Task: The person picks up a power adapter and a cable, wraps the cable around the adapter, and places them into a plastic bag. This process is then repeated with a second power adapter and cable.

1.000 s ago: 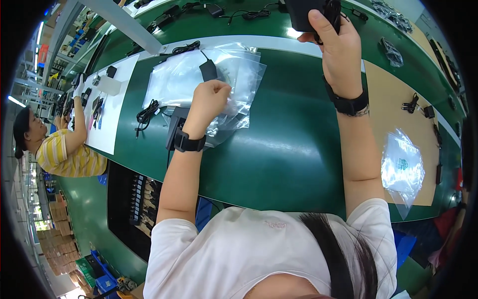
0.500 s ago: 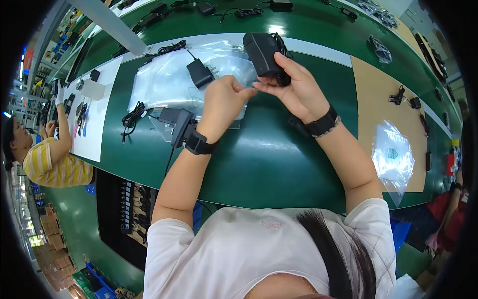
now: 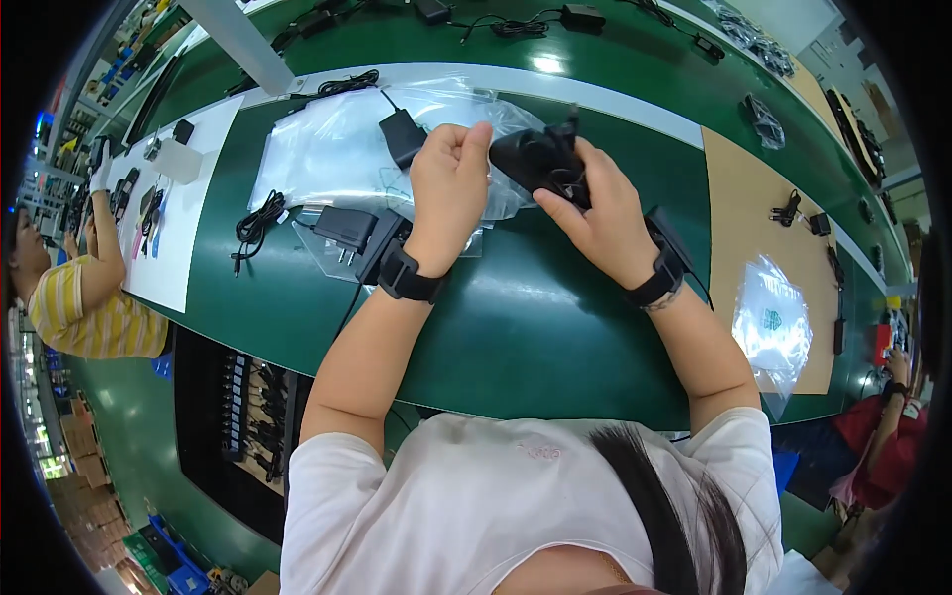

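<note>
Two hands, one black power adapter, held up over the green bench

Only one view to go through, the head camera looking straight down.

Both hands raised just above the green table (image 3: 555,327), meeting in the middle. Right hand (image 3: 600,213) wrapped around a black power adapter (image 3: 535,159), fingers clamped on its body and on what looks like a bundled bit of cable at its right side. Held off the surface and tilted toward the other hand, probably so both can get at it at once. Left hand (image 3: 451,183) closed into a loose fist right beside the adapter's left end, thumb and fingertips pinched together. Hard to say whether pinching a cable end, a corner of plastic, or nothing at all. Black wristbands on both wrists.

Directly under the hands, a spread of clear plastic bags (image 3: 327,149) lying flat, with another adapter (image 3: 402,134) resting on top and one more adapter (image 3: 347,228) just at the near edge, plus a coiled black cable (image 3: 256,218) to the left. Parked close, within easy reach. More clear bags (image 3: 773,322) over on the brown cardboard sheet (image 3: 744,198) to the right.

Hidden stuff: underside of the held adapter, whatever sits inside the left fist, and anything beneath the forearms. Co-worker in a yellow striped shirt (image 3: 84,317) at far left, mostly cut off by the fisheye rim. Far row of items at the top too small and bent to identify.
</note>
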Demonstrator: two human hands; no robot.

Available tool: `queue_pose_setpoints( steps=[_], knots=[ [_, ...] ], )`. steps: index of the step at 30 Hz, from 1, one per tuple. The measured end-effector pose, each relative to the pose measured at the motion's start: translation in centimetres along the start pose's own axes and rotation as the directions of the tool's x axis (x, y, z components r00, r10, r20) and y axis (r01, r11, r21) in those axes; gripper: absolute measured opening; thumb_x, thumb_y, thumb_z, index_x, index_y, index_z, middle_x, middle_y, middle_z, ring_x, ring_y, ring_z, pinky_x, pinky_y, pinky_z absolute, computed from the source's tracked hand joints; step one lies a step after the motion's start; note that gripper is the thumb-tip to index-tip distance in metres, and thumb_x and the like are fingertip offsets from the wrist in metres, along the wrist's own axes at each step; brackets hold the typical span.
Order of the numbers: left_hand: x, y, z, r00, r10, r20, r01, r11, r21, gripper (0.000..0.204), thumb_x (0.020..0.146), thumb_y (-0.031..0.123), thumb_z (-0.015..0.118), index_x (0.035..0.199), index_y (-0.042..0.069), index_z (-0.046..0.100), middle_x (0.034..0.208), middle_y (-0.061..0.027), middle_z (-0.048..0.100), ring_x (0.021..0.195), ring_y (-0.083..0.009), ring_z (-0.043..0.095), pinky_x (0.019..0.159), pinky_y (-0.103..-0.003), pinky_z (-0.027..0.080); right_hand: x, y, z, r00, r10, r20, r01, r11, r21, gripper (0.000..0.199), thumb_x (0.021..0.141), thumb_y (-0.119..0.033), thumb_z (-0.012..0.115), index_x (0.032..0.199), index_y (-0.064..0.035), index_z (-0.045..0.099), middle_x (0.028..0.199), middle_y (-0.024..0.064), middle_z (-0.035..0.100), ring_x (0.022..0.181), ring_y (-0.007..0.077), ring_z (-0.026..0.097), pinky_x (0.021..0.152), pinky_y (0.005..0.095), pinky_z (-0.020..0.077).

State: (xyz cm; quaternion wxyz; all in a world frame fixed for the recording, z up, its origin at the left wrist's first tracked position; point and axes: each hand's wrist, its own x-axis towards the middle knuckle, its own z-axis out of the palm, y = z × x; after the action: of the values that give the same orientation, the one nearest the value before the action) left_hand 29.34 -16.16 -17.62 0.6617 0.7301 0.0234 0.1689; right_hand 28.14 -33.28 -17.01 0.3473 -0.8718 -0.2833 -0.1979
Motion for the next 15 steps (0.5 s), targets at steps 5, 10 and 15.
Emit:
queue_pose_setpoints(
  steps=[5,10,15],
  knots=[
    [0.4,0.6,0.0,0.997,0.075,0.028,-0.075,0.997,-0.01,0.024,0.084,0.021,0.059,0.073,0.001,0.053,0.055,-0.0029,0.053,0.047,-0.0099,0.05,0.044,-0.023,0.039,0.0,-0.2,0.7,0.97,-0.183,0.157,0.207,0.966,-0.156,0.051,0.069,-0.011,0.067,0.111,0.0021,0.042,0.084,0.0147,0.052,0.079,0.0302,0.052,0.065,0.0397,0.045],
    [-1.3,1.6,1.6,0.9,0.408,0.157,-0.437,0.835,0.335,0.02,0.081,0.018,0.062,0.072,0.001,0.057,0.058,-0.0092,0.057,0.049,-0.0182,0.055,0.046,-0.027,0.042,0.6,-0.5,1.3,0.949,-0.088,0.303,0.209,0.895,-0.394,0.032,0.071,-0.011,0.063,0.096,0.0017,0.049,0.075,0.0132,0.054,0.069,0.0239,0.055,0.057,0.0317,0.0467],
    [-1.6,1.1,1.3,0.901,0.383,0.203,-0.433,0.8,0.414,0.015,0.08,0.017,0.061,0.078,0.003,0.055,0.061,-0.0132,0.058,0.053,-0.0301,0.057,0.048,-0.034,0.044,3.9,0.9,-0.4,0.764,0.368,0.53,-0.639,0.546,0.542,0.019,0.082,-0.014,0.055,0.091,0.0024,0.053,0.077,0.0054,0.058,0.059,0.0069,0.052,0.051,0.0203,0.0418]
  ],
)
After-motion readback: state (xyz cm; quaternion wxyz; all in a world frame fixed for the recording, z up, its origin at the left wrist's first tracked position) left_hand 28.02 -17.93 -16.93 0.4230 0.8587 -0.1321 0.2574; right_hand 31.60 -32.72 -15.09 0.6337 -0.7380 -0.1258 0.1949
